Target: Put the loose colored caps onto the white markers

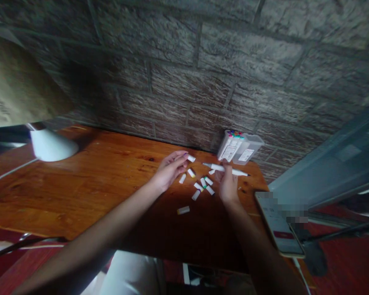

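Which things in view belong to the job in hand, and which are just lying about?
Apparently part of the job:
marker, in the right hand
cap, in the left hand
loose caps
case, holding more markers

Apparently just lying about:
phone
lamp

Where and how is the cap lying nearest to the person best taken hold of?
I would pinch the cap across its middle, coming from above: it lies on its side, its length roughly left to right, apart from the other caps.
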The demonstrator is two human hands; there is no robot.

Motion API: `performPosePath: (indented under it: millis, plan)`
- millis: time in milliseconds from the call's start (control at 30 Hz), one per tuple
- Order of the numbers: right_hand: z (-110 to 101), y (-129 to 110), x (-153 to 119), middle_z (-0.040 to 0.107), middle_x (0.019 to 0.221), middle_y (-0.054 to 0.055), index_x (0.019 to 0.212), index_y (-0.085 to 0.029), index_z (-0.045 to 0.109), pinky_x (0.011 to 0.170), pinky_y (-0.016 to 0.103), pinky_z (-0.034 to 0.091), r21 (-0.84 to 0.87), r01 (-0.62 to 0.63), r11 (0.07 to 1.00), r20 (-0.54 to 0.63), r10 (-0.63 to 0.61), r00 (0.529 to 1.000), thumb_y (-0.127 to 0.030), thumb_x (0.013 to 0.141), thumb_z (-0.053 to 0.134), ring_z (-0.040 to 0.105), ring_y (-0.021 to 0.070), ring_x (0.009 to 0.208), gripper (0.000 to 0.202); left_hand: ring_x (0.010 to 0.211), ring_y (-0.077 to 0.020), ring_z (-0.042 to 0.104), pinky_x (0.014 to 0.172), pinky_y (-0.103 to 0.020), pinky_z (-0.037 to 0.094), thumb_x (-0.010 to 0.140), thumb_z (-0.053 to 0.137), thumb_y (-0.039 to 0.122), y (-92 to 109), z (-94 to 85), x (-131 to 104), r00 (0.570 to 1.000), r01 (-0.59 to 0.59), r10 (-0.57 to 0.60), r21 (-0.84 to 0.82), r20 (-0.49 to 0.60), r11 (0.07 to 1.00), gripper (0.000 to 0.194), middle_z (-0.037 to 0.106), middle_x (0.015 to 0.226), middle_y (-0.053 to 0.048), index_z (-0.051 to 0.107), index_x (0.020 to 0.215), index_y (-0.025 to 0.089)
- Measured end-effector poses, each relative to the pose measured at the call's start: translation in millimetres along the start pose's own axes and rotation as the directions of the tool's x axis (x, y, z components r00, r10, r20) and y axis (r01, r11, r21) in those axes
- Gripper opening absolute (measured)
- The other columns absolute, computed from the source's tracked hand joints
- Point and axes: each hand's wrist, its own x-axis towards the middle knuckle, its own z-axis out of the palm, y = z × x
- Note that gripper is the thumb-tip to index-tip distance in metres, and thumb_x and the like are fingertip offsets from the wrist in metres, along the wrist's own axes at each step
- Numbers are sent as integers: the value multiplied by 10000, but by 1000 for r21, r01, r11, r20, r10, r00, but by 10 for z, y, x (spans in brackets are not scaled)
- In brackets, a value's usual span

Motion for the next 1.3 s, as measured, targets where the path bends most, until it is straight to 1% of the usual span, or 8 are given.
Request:
performPosePath:
  millis: [167,333,567,733,900,1033,1133,1300]
  plan:
    - [20,-32,-15,246,468,-80,558,-262,282,428,279,196,-46,31,998,-30,-32,999,-573,825,537,225,101,447,483,560,-42,510,525,-152,390,682,849,313,-47,33,-88,999,24,-26,50,32,998,310,599,675,40,681,889,154]
    - [34,-27,-33,346,499,-64,569,-244,371,459,254,297,-88,52,995,-1,-52,999,-541,809,582,329,111,488,437,540,-59,518,480,-167,345,703,842,312,-71,6,-120,992,-26,1,197,127,980,304,658,707,14,683,915,163]
    - [31,39,-30,475,619,-29,641,-234,458,590,241,429,-47,92,995,19,-92,996,-544,792,628,474,141,632,384,666,-138,647,622,-244,494,655,869,294,0,-86,-169,971,-185,100,421,215,888,250,742,785,-38,734,822,166]
    - [71,85,-94,387,513,-57,593,-239,422,464,260,325,-72,-54,996,43,57,997,-565,777,652,374,124,497,439,675,-148,659,643,-258,516,679,852,287,0,-113,-195,926,-372,274,503,260,780,187,769,822,-63,751,784,170]
    - [150,155,-74,229,422,-97,521,-256,268,399,269,162,107,-89,990,93,79,993,-541,814,603,197,81,393,528,684,-143,664,659,-258,530,728,824,285,-15,-113,-195,910,-408,291,517,295,752,181,772,849,-61,756,858,178]
    - [211,128,-45,167,424,-118,521,-251,232,385,260,122,291,-216,932,176,170,970,-503,786,605,122,67,382,522,873,-196,707,763,-301,561,701,845,314,41,-31,-222,929,-353,257,426,268,833,350,768,1049,-101,733,1004,177]
    - [216,67,-41,162,415,-116,507,-245,208,378,256,114,342,-288,894,258,206,944,-540,796,590,98,63,379,562,912,-201,706,770,-309,562,792,760,420,63,-2,-224,954,-282,225,331,200,900,389,737,1159,-141,709,1076,159]
    - [241,35,-98,152,403,-106,483,-243,181,371,254,133,341,-306,889,295,208,933,-567,823,561,110,62,371,604,928,-202,686,748,-303,531,897,526,624,47,19,-54,959,-253,274,215,-72,943,519,732,1134,-152,704,965,141]
